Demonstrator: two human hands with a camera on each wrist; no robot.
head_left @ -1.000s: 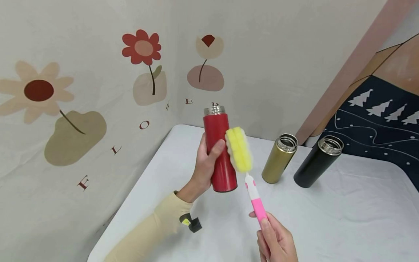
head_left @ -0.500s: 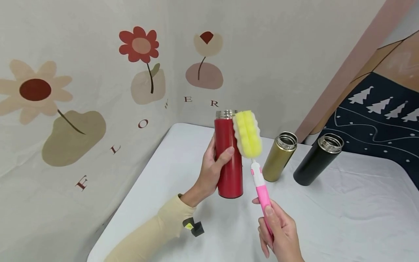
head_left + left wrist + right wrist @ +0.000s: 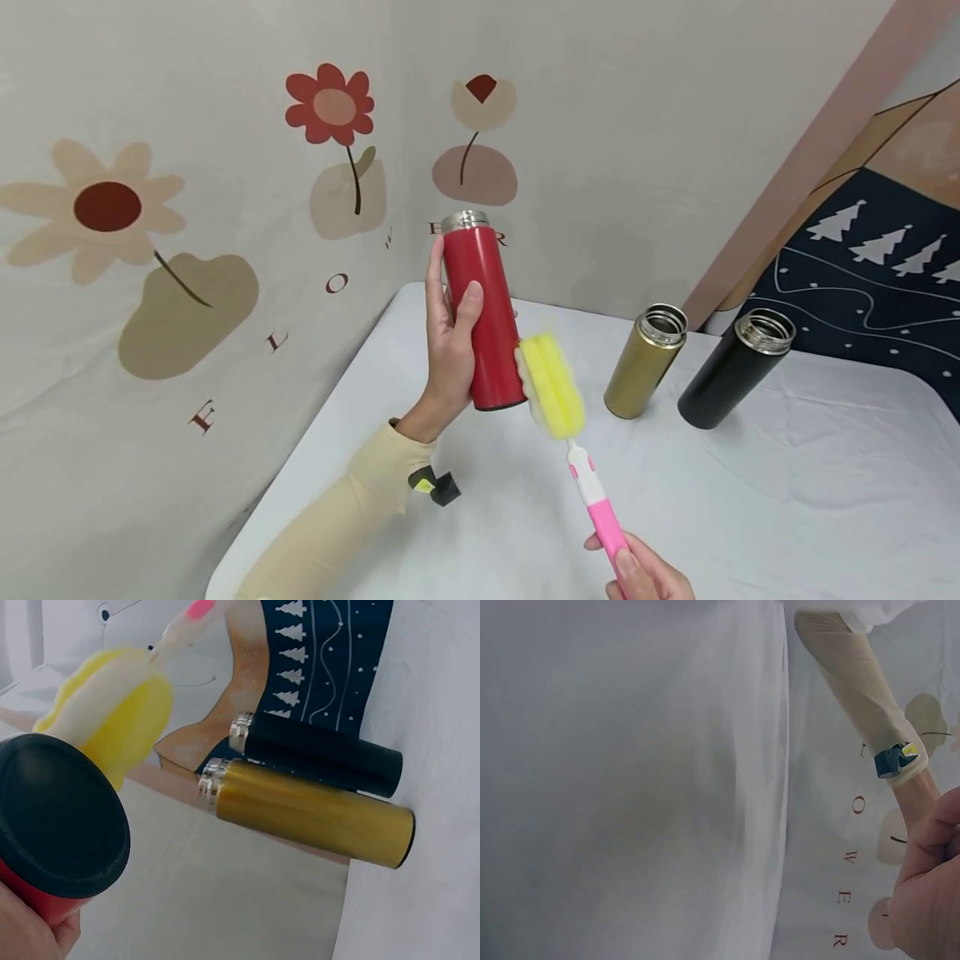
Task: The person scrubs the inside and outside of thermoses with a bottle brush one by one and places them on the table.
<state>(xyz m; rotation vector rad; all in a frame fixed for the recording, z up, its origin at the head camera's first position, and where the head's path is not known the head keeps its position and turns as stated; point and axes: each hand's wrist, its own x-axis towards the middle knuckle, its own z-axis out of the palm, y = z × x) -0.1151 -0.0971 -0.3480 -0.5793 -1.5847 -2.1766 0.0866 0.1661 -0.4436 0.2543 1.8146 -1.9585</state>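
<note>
My left hand grips a red vacuum flask above the table, its thumb across the front. The flask leans slightly left, with a bare steel neck and no lid on. In the left wrist view its dark base faces the camera. A bottle brush with a yellow and white sponge head is pinched by its pink handle in my right hand. The sponge lies right at the flask's lower right side. Only part of the right hand shows at the right wrist view's edge, the brush out of sight there.
A gold flask and a black flask, both lidless, stand upright on the white-covered table to the right. Behind rises a pale cloth wall printed with flowers and letters. A dark tree-patterned cloth hangs at right.
The red flask has gone right, then up and left, in my left hand. The sponge has risen to the flask's neck and then dropped to its lower side.
</note>
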